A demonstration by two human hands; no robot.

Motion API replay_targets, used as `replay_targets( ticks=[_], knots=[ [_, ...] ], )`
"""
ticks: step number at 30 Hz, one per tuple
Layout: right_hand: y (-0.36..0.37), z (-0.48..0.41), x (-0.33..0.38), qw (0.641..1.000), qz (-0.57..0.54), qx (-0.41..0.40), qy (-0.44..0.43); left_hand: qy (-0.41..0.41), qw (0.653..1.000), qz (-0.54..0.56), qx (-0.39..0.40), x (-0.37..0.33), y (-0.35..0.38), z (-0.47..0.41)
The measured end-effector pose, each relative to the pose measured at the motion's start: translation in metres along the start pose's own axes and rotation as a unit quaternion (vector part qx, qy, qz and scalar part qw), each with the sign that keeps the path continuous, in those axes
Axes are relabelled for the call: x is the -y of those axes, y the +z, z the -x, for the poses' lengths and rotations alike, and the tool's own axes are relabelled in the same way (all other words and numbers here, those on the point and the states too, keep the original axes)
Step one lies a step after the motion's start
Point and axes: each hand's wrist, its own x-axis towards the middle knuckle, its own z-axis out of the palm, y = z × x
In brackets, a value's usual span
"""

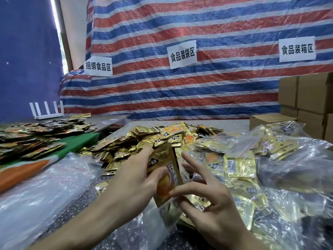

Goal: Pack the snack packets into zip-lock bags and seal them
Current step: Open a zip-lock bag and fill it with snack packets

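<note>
My left hand (133, 179) grips a small stack of gold snack packets (165, 172), held upright above the table. My right hand (214, 201) pinches the lower edge of the same stack between thumb and forefinger, its other fingers spread. A large heap of loose gold packets (153, 139) lies just beyond the hands. Under the hands lies a clear zip-lock bag (153, 224), crumpled. To the right, clear bags filled with packets (252, 165) are piled up.
Empty clear bags (45, 186) lie at the left front. A second pile of packets (39, 134) rests on a green and orange surface (79, 143) at left. Cardboard boxes (306, 105) stack at the right. A white router (47, 110) stands at the back left, before a striped tarp.
</note>
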Motion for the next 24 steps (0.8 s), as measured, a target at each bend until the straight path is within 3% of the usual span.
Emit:
replay_targets(
  ticks=[4, 8, 13, 15, 17, 20, 22, 24],
  knots=[
    [0.0, -0.001, 0.005, 0.999, -0.016, -0.024, -0.027, -0.04, 0.994, -0.067, 0.08, 0.007, 0.001, -0.008],
    [0.001, -0.001, 0.005, 0.999, -0.004, -0.044, -0.031, 0.021, 0.978, -0.158, 0.131, 0.002, -0.01, -0.018],
    [0.001, -0.002, 0.004, 0.996, 0.004, -0.075, -0.039, -0.073, 0.961, -0.059, 0.262, -0.013, -0.035, -0.029],
    [0.0, -0.003, 0.005, 0.994, 0.008, -0.094, -0.051, -0.05, 0.975, -0.031, 0.214, -0.018, -0.047, -0.039],
    [-0.001, -0.005, 0.006, 0.992, 0.016, -0.111, -0.056, -0.014, 0.993, 0.032, 0.115, -0.023, -0.053, -0.046],
    [-0.003, -0.006, 0.008, 0.99, 0.032, -0.121, -0.062, 0.073, 0.993, 0.09, 0.012, -0.027, -0.046, -0.046],
    [-0.004, -0.007, 0.007, 0.989, 0.041, -0.125, -0.062, 0.113, 0.987, 0.117, 0.013, -0.026, -0.04, -0.044],
    [-0.004, -0.006, 0.006, 0.99, 0.04, -0.127, -0.049, 0.114, 0.98, 0.143, 0.077, -0.024, -0.04, -0.044]
  ],
)
